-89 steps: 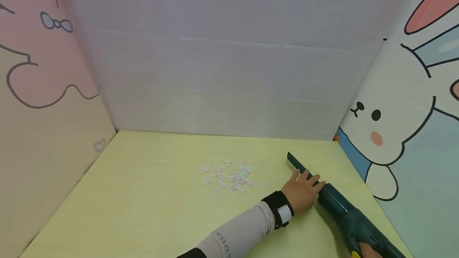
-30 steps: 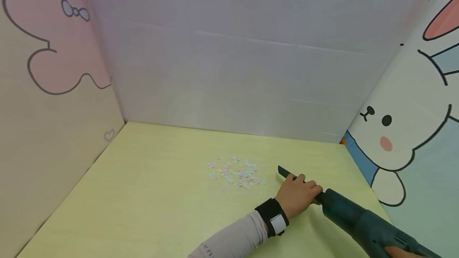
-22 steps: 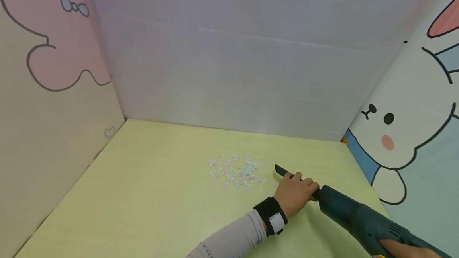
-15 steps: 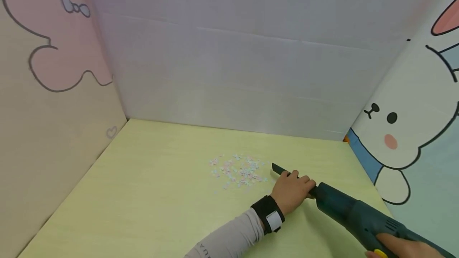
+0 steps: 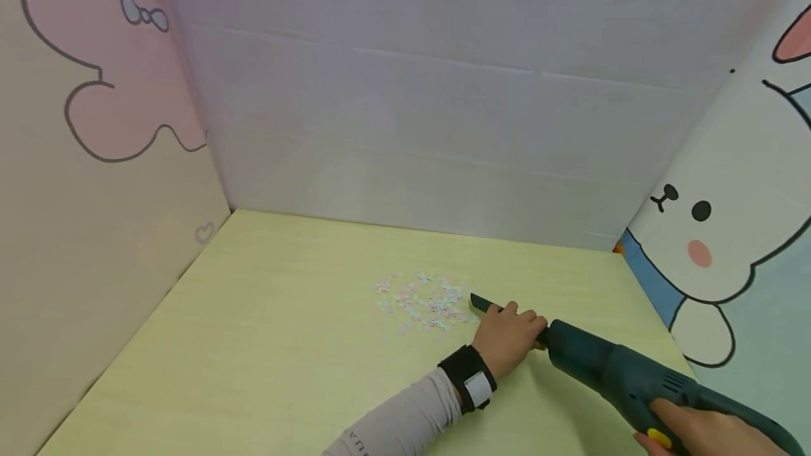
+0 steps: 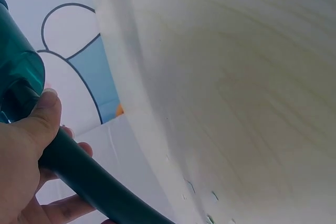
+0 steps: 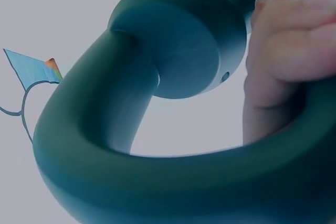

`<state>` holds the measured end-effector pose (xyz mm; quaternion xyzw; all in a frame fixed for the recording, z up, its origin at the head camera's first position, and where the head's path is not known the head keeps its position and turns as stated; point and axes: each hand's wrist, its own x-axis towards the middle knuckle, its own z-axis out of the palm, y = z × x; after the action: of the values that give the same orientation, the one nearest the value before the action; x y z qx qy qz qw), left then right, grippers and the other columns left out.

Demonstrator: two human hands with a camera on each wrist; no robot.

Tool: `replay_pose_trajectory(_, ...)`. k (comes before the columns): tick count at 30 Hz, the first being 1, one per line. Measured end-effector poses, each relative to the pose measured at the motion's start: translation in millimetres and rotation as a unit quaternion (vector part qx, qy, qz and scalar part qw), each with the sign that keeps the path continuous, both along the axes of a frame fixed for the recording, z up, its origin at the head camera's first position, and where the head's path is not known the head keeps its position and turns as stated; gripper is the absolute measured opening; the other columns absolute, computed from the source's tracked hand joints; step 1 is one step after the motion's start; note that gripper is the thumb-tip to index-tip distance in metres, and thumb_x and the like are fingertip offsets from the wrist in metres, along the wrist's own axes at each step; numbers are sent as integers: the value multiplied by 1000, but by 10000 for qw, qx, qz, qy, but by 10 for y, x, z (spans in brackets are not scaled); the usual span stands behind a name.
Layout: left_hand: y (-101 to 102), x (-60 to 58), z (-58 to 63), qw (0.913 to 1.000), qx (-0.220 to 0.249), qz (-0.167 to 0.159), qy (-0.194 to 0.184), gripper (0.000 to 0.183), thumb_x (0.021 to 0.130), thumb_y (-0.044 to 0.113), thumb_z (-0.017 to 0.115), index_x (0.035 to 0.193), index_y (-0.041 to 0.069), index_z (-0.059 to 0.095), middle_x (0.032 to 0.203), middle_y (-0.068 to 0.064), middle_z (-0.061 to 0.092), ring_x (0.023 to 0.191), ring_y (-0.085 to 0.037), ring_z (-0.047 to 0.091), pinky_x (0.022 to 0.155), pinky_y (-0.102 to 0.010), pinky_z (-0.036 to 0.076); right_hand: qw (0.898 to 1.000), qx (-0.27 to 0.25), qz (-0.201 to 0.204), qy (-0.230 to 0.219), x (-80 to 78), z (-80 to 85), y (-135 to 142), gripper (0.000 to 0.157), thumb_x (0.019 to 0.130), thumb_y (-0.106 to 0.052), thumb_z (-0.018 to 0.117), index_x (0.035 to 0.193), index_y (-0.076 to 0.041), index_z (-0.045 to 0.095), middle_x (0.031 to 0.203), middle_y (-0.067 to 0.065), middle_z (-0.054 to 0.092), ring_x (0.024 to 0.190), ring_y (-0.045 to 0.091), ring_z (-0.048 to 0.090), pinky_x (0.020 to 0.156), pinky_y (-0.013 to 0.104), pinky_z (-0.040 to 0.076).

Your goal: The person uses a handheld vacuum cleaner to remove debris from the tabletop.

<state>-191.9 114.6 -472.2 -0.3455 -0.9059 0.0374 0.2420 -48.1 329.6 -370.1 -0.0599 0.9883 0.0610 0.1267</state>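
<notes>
A dark green handheld vacuum cleaner (image 5: 624, 371) slants across the right of the head view. My left hand (image 5: 507, 340) grips its narrow nozzle (image 5: 483, 302), thumb on one side and fingers around the other in the left wrist view. The slanted nozzle tip is right at the near right edge of a patch of pale pink, blue and white confetti (image 5: 437, 305). My right hand (image 5: 709, 431) holds the looped handle (image 7: 184, 182), thumb along the top, close to a yellow button (image 5: 659, 438). Part of that hand falls outside the head view.
The pale yellow table (image 5: 266, 343) carries the confetti. A plain white panel (image 5: 412, 118) stands along the back. Cartoon-printed side panels rise at left (image 5: 127, 231) and right (image 5: 716, 245), the right one close beyond the vacuum.
My left hand went from fingers spread over the nozzle to gripping it. Both hands have carried the vacuum left, bringing its tip to the confetti. The head view has shifted slightly.
</notes>
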Motion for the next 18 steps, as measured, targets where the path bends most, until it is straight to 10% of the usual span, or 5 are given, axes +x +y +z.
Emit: replay_pose_trajectory(18, -35, -42, -14, 9992, -231, 258, -210, 33, 96, 56, 55, 122, 38, 63, 110, 22, 65, 95, -6, 61, 77, -27, 51, 9982, -207, 529, 192, -164, 38, 71, 42, 90, -46, 74, 73, -23, 43, 59, -10, 30, 49, 3, 32, 52, 25, 28)
